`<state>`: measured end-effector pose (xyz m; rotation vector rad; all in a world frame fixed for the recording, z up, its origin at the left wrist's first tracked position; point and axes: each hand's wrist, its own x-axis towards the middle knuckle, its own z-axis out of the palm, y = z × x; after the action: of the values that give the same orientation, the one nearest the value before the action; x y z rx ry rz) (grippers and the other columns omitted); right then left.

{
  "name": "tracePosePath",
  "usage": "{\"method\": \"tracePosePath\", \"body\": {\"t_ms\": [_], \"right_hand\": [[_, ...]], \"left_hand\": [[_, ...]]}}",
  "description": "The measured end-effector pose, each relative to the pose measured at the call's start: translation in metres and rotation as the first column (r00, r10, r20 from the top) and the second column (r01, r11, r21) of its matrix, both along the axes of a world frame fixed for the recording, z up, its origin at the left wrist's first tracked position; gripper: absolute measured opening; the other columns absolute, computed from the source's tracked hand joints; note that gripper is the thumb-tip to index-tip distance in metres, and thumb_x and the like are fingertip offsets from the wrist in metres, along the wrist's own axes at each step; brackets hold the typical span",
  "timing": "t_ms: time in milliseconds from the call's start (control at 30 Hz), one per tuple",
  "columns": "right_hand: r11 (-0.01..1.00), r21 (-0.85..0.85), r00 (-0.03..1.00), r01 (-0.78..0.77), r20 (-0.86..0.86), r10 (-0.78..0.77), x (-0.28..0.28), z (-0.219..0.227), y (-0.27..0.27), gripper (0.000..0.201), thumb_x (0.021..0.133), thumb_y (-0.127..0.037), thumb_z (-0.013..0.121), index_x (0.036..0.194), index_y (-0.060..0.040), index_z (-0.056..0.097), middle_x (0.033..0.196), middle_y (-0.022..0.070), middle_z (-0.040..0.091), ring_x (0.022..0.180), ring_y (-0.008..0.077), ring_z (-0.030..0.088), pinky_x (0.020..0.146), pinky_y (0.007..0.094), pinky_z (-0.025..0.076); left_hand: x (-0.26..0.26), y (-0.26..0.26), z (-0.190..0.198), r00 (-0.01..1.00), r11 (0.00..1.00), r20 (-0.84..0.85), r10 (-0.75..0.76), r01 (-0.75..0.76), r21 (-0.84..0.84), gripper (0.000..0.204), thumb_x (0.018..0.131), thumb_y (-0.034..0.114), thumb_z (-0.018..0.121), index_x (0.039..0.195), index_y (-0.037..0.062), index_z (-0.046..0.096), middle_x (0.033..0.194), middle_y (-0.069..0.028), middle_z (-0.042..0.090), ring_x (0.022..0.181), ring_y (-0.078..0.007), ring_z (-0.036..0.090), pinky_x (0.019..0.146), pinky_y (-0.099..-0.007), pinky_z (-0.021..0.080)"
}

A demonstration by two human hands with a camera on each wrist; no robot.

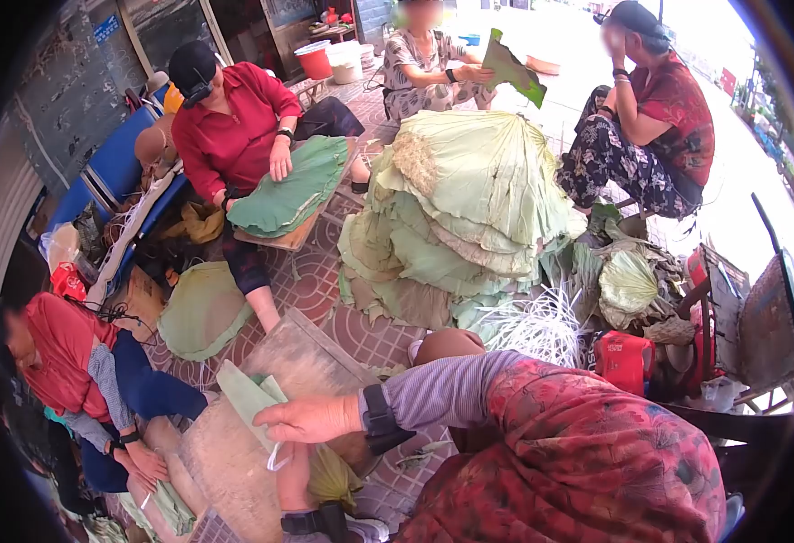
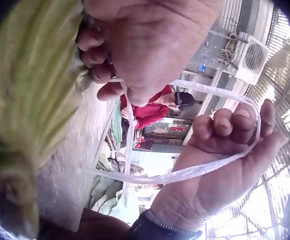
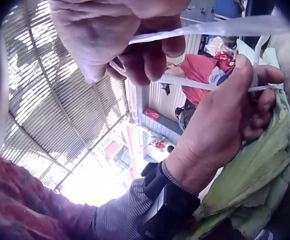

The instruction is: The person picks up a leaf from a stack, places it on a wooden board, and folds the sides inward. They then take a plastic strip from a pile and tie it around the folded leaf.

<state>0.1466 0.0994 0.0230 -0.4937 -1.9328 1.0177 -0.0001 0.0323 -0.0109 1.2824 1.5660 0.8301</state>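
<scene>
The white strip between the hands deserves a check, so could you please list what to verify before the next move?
1. Right hand has the white strip: ok, it passes across the hand, fingers curled.
2. Left hand has the strip: ok, pinched between thumb and fingers.
3. Folded leaf bundle is at the left hand: ok.
4. Strip knotted around the bundle: cannot tell, the hands hide that area.
5. Both hands free of the strip: not ok, both hold it.

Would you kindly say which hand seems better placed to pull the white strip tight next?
Probably the right hand: the white strip loops around it, away from the leaf bundle. The left hand seems better suited to anchoring, since it pinches the strip beside the leaf bundle.
</scene>
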Motion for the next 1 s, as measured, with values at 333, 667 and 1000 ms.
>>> {"method": "tracePosePath", "body": {"t_ms": [333,667,1000], "right_hand": [[0.792,-0.576,0.905,-0.201,0.201,0.376,-0.006,-0.035,0.022,0.047,0.087,-0.049,0.028,0.093,-0.0086,0.051,0.061,0.0043,0.051,0.046,0.0134,0.050,0.040,0.0263,0.040],[0.946,-0.288,0.869,-0.147,0.418,0.263,-0.016,-0.040,0.026,0.044,0.086,-0.043,0.035,0.093,-0.0031,0.054,0.070,0.0098,0.056,0.061,0.0199,0.055,0.059,0.0317,0.044],[0.617,-0.755,0.881,-0.220,0.118,0.459,0.002,-0.017,0.015,0.032,0.085,-0.039,0.041,0.097,-0.0100,0.051,0.070,0.0024,0.052,0.044,0.0101,0.044,0.035,0.0234,0.032]], "left_hand": [[0.002,-0.004,0.001,0.983,0.929,-0.084,-0.164,0.183,0.322,0.017,0.070,0.000,0.051,0.087,-0.0023,0.056,0.080,-0.0083,0.055,0.074,-0.0176,0.053,0.069,-0.0270,0.041],[0.033,-0.007,0.029,0.875,0.745,-0.434,0.214,0.141,0.652,0.011,0.073,0.008,0.054,0.078,-0.0013,0.050,0.071,-0.0152,0.050,0.066,-0.0314,0.052,0.058,-0.0372,0.039],[0.026,-0.009,0.014,0.932,0.798,-0.302,0.202,0.023,0.603,0.019,0.081,0.016,0.051,0.082,-0.0021,0.052,0.073,-0.0115,0.050,0.066,-0.0202,0.051,0.059,-0.0311,0.041]]}}
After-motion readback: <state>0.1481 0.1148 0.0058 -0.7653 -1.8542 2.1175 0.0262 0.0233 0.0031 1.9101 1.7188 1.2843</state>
